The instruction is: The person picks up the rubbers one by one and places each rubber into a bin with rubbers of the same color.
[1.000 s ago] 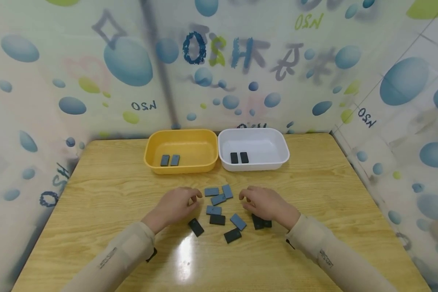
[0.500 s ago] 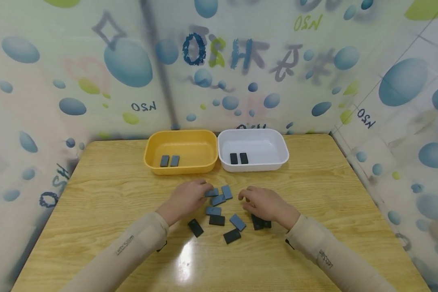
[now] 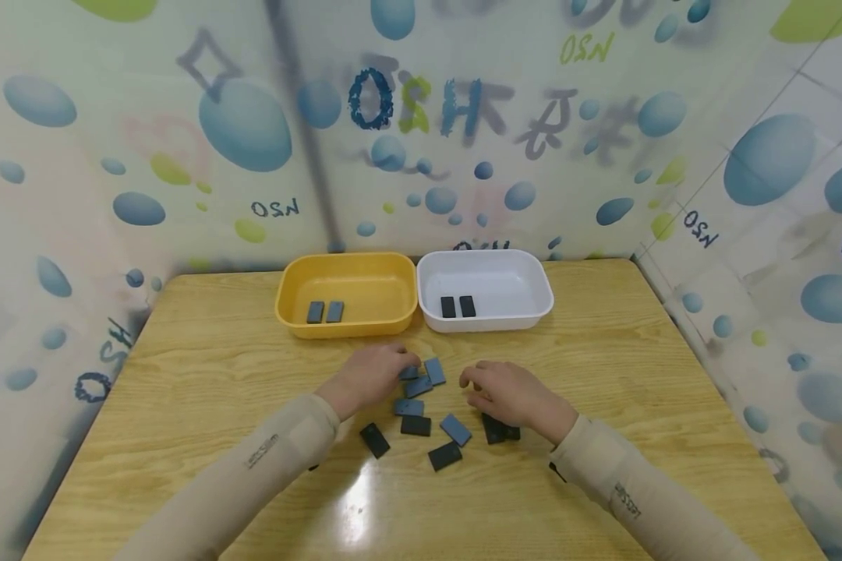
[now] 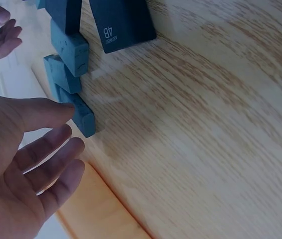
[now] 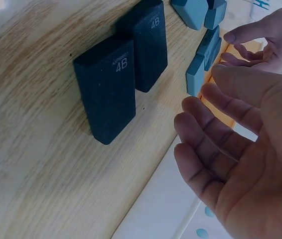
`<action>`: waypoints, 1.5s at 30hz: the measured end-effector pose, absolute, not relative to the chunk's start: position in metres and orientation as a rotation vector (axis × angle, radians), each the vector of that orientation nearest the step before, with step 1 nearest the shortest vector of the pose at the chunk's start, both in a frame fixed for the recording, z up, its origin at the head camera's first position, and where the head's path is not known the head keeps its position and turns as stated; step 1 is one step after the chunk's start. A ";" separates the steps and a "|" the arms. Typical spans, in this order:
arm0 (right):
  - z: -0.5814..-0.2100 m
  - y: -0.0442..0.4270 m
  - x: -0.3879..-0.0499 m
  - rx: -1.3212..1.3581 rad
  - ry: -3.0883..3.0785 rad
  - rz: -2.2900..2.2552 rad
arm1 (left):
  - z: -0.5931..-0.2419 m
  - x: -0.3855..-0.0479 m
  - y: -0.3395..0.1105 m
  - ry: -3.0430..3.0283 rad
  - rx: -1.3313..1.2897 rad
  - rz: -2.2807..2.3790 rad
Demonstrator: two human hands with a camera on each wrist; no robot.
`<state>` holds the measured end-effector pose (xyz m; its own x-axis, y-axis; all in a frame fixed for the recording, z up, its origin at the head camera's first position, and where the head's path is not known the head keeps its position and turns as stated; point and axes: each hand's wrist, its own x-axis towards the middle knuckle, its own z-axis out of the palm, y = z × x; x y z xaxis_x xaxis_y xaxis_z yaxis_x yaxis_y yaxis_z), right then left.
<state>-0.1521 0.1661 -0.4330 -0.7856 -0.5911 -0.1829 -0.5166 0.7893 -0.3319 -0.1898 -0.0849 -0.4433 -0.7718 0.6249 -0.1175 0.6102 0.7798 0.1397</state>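
black blocks (image 3: 445, 456) are lying nearest on the counter (image 3: 505, 510), blue blocks (image 3: 455, 430) mostly beyond, about ten left; i'm seeing the right hand (image 3: 512, 395) hovering, curved round nothing, the left hand (image 3: 368, 377) gaping beside a blue; farther, the yellow tray (image 3: 354, 330) is holding two blues, the white tray (image 3: 491, 322) two blacks.

Left hand (image 3: 373, 375) forward, seemingly unclenched, right hand (image 3: 508, 393) loosely curled, forearms (image 3: 245, 463) angled inward
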 end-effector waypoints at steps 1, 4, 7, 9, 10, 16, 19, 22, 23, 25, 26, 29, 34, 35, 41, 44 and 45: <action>-0.433 0.166 -0.152 -0.864 2.705 -0.388 | -0.444 -0.190 -0.085 2.813 0.984 0.128; -0.434 0.167 -0.152 -0.883 2.713 -0.395 | -0.444 -0.192 -0.083 2.807 0.990 0.095; -0.434 0.167 -0.152 -0.885 2.714 -0.396 | -0.443 -0.192 -0.080 2.806 1.015 0.055; -0.435 0.167 -0.152 -0.878 2.712 -0.397 | -0.443 -0.192 -0.079 2.806 1.030 0.025; -0.435 0.167 -0.152 -0.876 2.711 -0.397 | -0.444 -0.193 -0.079 2.807 1.035 0.006; -0.434 0.166 -0.151 -0.872 2.705 -0.409 | -0.450 -0.193 -0.078 2.819 1.055 -0.067; -0.434 0.166 -0.151 -0.876 2.706 -0.405 | -0.452 -0.193 -0.077 2.818 1.057 -0.078; -0.435 0.166 -0.151 -0.876 2.709 -0.402 | -0.452 -0.193 -0.077 2.816 1.050 -0.064; -0.435 0.167 -0.151 -0.877 2.711 -0.401 | -0.453 -0.193 -0.077 2.815 1.048 -0.065; -0.436 0.167 -0.151 -0.877 2.713 -0.401 | -0.453 -0.193 -0.077 2.816 1.047 -0.065; -0.437 0.167 -0.151 -0.878 2.714 -0.401 | -0.454 -0.194 -0.077 2.816 1.048 -0.068; -0.438 0.167 -0.151 -0.882 2.715 -0.400 | -0.454 -0.194 -0.076 2.815 1.047 -0.074; -0.438 0.167 -0.152 -0.883 2.713 -0.406 | -0.452 -0.194 -0.076 2.811 1.036 -0.064; -0.438 0.166 -0.152 -0.881 2.711 -0.408 | -0.452 -0.194 -0.076 2.813 1.035 -0.062; -0.438 0.165 -0.152 -0.880 2.719 -0.402 | -0.449 -0.194 -0.078 2.843 1.034 -0.037; -0.439 0.165 -0.152 -0.880 2.723 -0.395 | -0.446 -0.193 -0.080 2.856 1.034 -0.009; -0.439 0.165 -0.152 -0.878 2.723 -0.393 | -0.444 -0.193 -0.081 2.859 1.039 -0.002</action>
